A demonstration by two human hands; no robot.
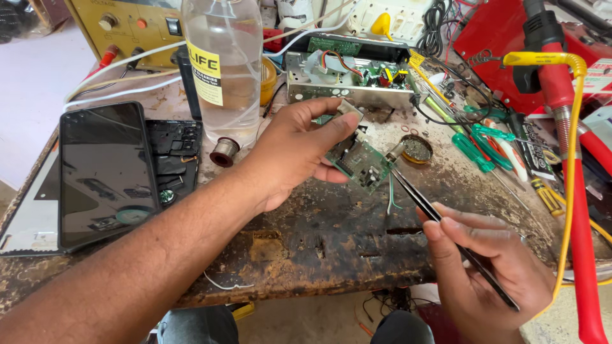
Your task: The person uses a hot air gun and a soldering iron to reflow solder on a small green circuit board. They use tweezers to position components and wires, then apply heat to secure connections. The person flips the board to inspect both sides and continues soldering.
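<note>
Held above the scorched, stained wooden workbench (319,236), the small green circuit board (357,159) with grey components sits tilted in the left hand (293,150), whose thumb and fingers are clamped on its upper edge and underside. Thin black metal tweezers (446,229) are pinched in the right hand (484,267), fingers closed around the shaft, the tip touching the board's right edge. Loose green and white wires (392,197) hang below the board. Just beyond lie a round tin of brass wool (416,148) and an opened metal chassis (350,73). Left of the hand stand a clear plastic bottle (223,64), a solder spool (224,151) and a dark smartphone (105,172).
</note>
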